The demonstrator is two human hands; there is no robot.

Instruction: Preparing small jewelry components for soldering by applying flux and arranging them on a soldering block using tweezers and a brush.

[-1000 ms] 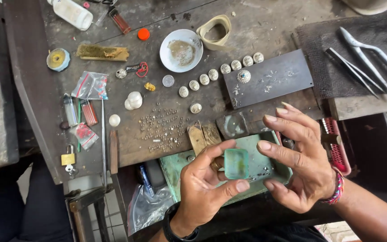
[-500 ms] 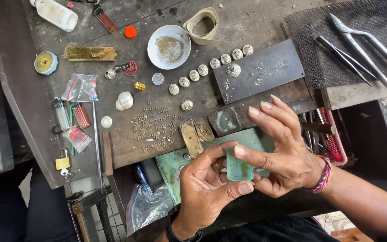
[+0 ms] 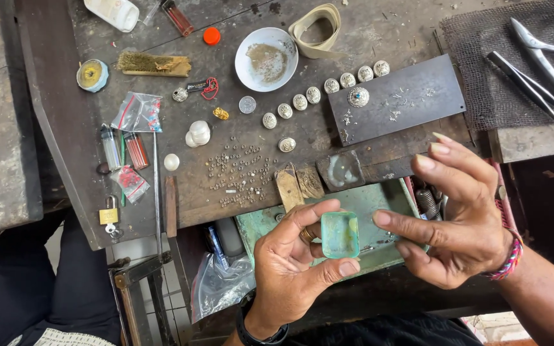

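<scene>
A dark, scuffed tabletop (image 3: pixel 379 32) is seen from above, crowded with small parts. A small green rectangular block (image 3: pixel 340 234) is pinched by the left hand (image 3: pixel 290 269), thumb under and fingers over, above a green tray (image 3: pixel 379 205). The right hand (image 3: pixel 463 218), closed over the block half a second ago, has been drawn back and is held released, fingers spread, grasping nothing; the block is now exposed. A white bowl (image 3: pixel 267 59), silver buttons (image 3: pixel 299 102), a grey plate (image 3: pixel 411 96) and tongs (image 3: pixel 540 57) lie well apart beyond. Nothing is set between hands and block.
</scene>
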